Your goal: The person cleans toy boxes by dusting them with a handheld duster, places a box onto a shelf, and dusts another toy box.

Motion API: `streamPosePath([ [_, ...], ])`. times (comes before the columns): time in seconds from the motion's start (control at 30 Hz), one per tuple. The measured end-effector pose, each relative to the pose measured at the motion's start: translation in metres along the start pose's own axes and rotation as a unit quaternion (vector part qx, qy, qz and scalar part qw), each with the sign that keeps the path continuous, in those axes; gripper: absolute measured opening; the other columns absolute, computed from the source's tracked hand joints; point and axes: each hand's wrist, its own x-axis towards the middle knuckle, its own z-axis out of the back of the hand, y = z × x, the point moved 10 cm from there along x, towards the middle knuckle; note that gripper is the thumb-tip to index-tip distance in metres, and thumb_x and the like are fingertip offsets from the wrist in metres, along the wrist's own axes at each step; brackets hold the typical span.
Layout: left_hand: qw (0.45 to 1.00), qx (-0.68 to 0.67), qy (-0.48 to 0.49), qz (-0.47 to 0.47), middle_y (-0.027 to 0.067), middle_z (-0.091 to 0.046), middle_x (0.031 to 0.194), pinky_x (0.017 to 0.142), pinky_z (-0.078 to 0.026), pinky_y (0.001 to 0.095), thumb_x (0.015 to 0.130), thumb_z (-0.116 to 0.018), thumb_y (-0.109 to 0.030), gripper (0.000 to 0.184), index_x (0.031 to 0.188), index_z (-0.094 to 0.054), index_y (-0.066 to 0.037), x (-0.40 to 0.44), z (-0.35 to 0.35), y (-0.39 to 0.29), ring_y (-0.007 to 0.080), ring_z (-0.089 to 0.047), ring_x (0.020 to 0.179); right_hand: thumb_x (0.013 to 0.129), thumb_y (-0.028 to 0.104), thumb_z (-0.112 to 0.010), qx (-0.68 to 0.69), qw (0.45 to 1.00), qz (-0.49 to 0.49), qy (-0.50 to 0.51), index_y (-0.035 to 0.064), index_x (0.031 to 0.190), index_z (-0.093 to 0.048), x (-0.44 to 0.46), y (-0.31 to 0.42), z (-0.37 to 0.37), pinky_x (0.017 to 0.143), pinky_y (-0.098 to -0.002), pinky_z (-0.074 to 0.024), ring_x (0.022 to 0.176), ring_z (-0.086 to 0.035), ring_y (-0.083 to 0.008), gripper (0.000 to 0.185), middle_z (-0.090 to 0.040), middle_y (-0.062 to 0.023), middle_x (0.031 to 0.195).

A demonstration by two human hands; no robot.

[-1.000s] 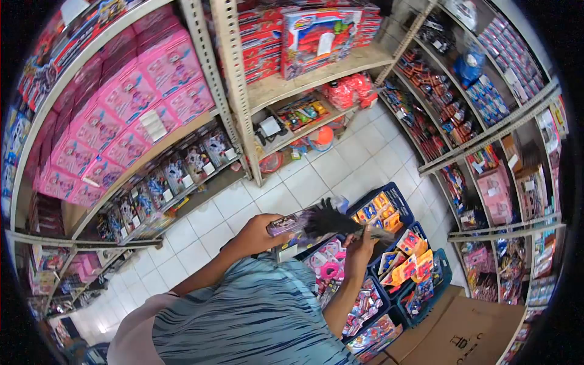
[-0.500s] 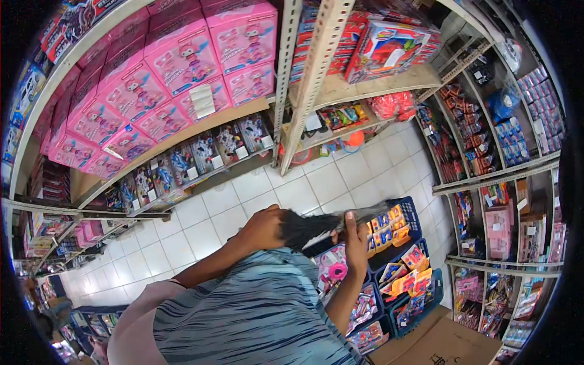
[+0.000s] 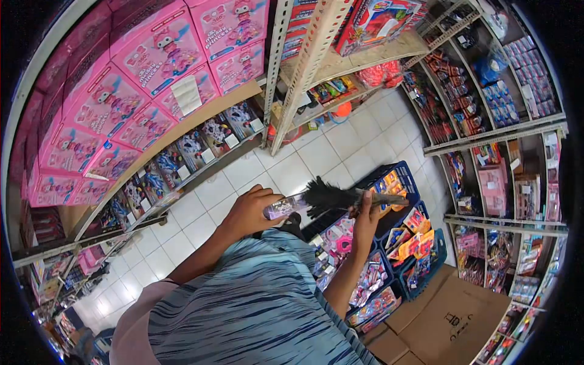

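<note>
My left hand (image 3: 250, 208) is closed around a small clear-fronted package (image 3: 281, 208) with purple and dark printing. Its fingers wrap the near end, and what is inside cannot be made out. A feather duster (image 3: 327, 198) with a bushy black head is gripped by my right hand (image 3: 365, 220) near the base of the head. The greyish handle sticks out to the right, and the black head points left at the package, close to it or touching it. Both hands are in front of my body, over the tiled floor and the crates.
Blue crates (image 3: 409, 176) of small packaged toys stand below my right arm. A cardboard box (image 3: 450, 316) lies at lower right. Pink doll boxes (image 3: 164, 52) fill the left shelf, above smaller boxed toys (image 3: 182, 155). A perforated metal post (image 3: 307, 79) rises ahead, and racks line the right.
The package now shows in my left hand, where the duster's black head covered that area before. The duster has shifted right and its handle shows more clearly. My view has tilted and moved slightly.
</note>
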Motion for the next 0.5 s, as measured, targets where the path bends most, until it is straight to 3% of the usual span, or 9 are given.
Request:
streamPosePath([
  [0.1, 0.999, -0.006, 0.007, -0.031, 0.0078, -0.064, 0.093, 0.083, -0.049, 0.0371, 0.075, -0.078, -0.027, 0.038, 0.108, -0.070, -0.010, 0.000, 0.000, 0.010, 0.0282, -0.059, 0.092, 0.097, 0.046, -0.057, -0.087, 0.995, 0.026, 0.039, 0.0008, 0.093, -0.058, -0.019, 0.020, -0.024, 0.056, -0.0285, -0.0432, 0.063, -0.056, -0.0137, 0.046, -0.057, -0.0051, 0.071],
  [0.13, 0.999, 0.002, 0.013, -0.041, 0.0079, -0.064, 0.093, 0.083, -0.049, 0.0372, 0.075, -0.078, -0.027, 0.038, 0.108, -0.070, -0.010, 0.002, 0.000, 0.012, 0.0285, -0.058, 0.092, 0.098, 0.043, -0.057, -0.190, 0.980, 0.037, 0.049, -0.0016, 0.092, -0.058, -0.025, 0.016, -0.029, 0.060, -0.0308, -0.0446, 0.065, -0.056, -0.0163, 0.045, -0.057, -0.0075, 0.076],
  [0.17, 0.999, 0.010, 0.017, -0.050, 0.0081, -0.065, 0.093, 0.083, -0.049, 0.0373, 0.075, -0.078, -0.026, 0.037, 0.108, -0.070, -0.010, 0.003, 0.001, 0.014, 0.0288, -0.058, 0.092, 0.098, 0.043, -0.056, -0.140, 0.985, 0.028, 0.095, -0.0038, 0.095, -0.059, -0.032, 0.015, -0.045, 0.066, -0.0356, -0.0462, 0.071, -0.057, -0.0193, 0.047, -0.060, -0.0111, 0.082],
  [0.23, 0.998, -0.001, 0.038, -0.050, 0.0090, -0.065, 0.093, 0.082, -0.049, 0.0376, 0.073, -0.079, -0.025, 0.038, 0.107, -0.070, -0.009, 0.006, 0.005, 0.012, 0.0297, -0.058, 0.091, 0.098, 0.044, -0.056, -0.191, 0.978, -0.021, 0.082, -0.0038, 0.101, -0.060, -0.032, 0.015, -0.045, 0.069, -0.0352, -0.0457, 0.075, -0.056, -0.0192, 0.048, -0.061, -0.0120, 0.086],
  [0.3, 0.998, -0.037, 0.017, -0.048, 0.0094, -0.065, 0.093, 0.082, -0.048, 0.0374, 0.072, -0.080, -0.025, 0.039, 0.106, -0.070, -0.009, 0.008, 0.017, 0.003, 0.0299, -0.058, 0.090, 0.098, 0.043, -0.057, -0.175, 0.982, 0.067, -0.019, -0.0033, 0.104, -0.060, -0.030, 0.044, -0.030, 0.072, -0.0325, -0.0453, 0.078, -0.056, -0.0189, 0.047, -0.061, -0.0118, 0.086],
  [0.33, 0.998, -0.033, 0.020, -0.049, 0.0100, -0.065, 0.093, 0.082, -0.048, 0.0369, 0.072, -0.080, -0.027, 0.042, 0.108, -0.070, -0.009, 0.009, 0.018, 0.005, 0.0302, -0.058, 0.090, 0.098, 0.038, -0.058, -0.187, 0.979, 0.052, -0.068, -0.0028, 0.104, -0.059, -0.027, 0.041, -0.019, 0.077, -0.0306, -0.0447, 0.083, -0.056, -0.0183, 0.041, -0.059, -0.0102, 0.089],
  [0.37, 0.998, -0.037, 0.022, -0.042, 0.0102, -0.065, 0.093, 0.082, -0.048, 0.0368, 0.072, -0.081, -0.027, 0.042, 0.109, -0.070, -0.009, 0.009, 0.020, 0.008, 0.0303, -0.058, 0.090, 0.100, 0.034, -0.057, -0.089, 0.991, 0.069, -0.066, -0.0019, 0.107, -0.058, -0.034, 0.046, -0.017, 0.083, -0.0309, -0.0439, 0.089, -0.055, -0.0186, 0.036, -0.058, -0.0089, 0.094],
  [0.43, 0.998, -0.042, 0.025, -0.032, 0.0107, -0.065, 0.093, 0.082, -0.048, 0.0366, 0.073, -0.081, -0.028, 0.043, 0.109, -0.070, -0.009, 0.011, 0.022, 0.013, 0.0305, -0.058, 0.090, 0.100, 0.026, -0.056, -0.052, 0.978, 0.123, -0.158, -0.0008, 0.105, -0.058, -0.055, 0.082, -0.012, 0.083, -0.0288, -0.0432, 0.087, -0.053, -0.0171, 0.027, -0.057, -0.0069, 0.095],
  [0.5, 0.998, -0.028, 0.024, -0.043, 0.0122, -0.066, 0.090, 0.081, -0.048, 0.0387, 0.074, -0.081, -0.030, 0.041, 0.108, -0.071, -0.009, 0.013, 0.020, 0.018, 0.0313, -0.058, 0.089, 0.092, 0.025, -0.062, 0.139, 0.974, 0.163, -0.079, 0.0027, 0.094, -0.056, -0.069, 0.133, -0.023, 0.075, -0.0310, -0.0472, 0.078, -0.056, -0.0173, 0.023, -0.057, -0.0090, 0.091],
])
